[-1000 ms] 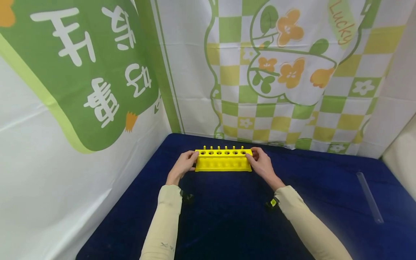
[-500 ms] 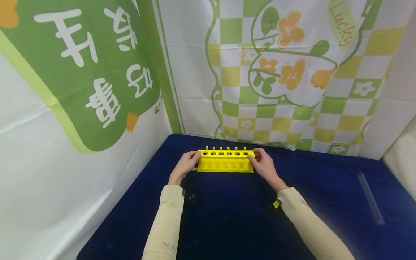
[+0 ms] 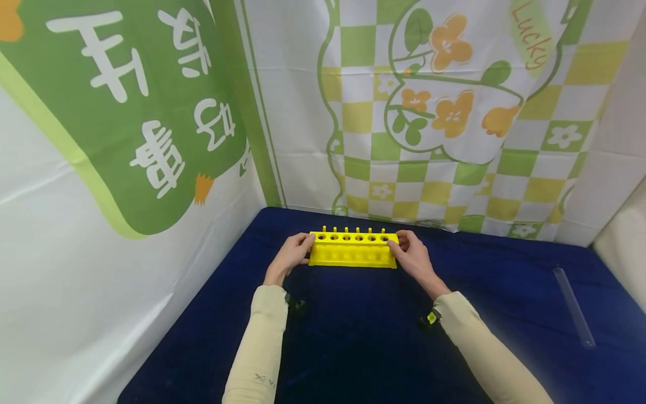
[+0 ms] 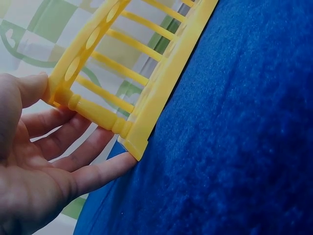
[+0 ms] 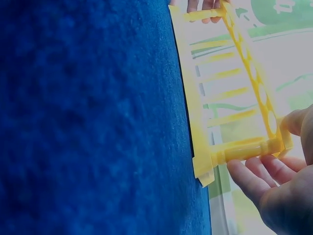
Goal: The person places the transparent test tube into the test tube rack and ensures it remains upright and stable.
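Observation:
A yellow test tube rack point(image 3: 353, 256) with a row of round holes and upright pegs stands toward the back of the blue cloth. My left hand point(image 3: 291, 253) grips its left end, thumb on the top bar and fingers around the end post, as the left wrist view shows with the rack's post point(image 4: 98, 113). At the other end my right hand point(image 3: 413, 257) holds the rack the same way, its thumb on the top bar and fingertips by the end post point(image 5: 244, 151). The rack's holes hold no tubes.
A clear tube point(image 3: 574, 307) lies on the blue cloth point(image 3: 484, 280) at the right. Printed white and green curtains point(image 3: 298, 129) hang behind and at the left, close to the cloth's edges.
Both hands and the rack between them have shifted slightly to the right. The clear tube lies where it was.

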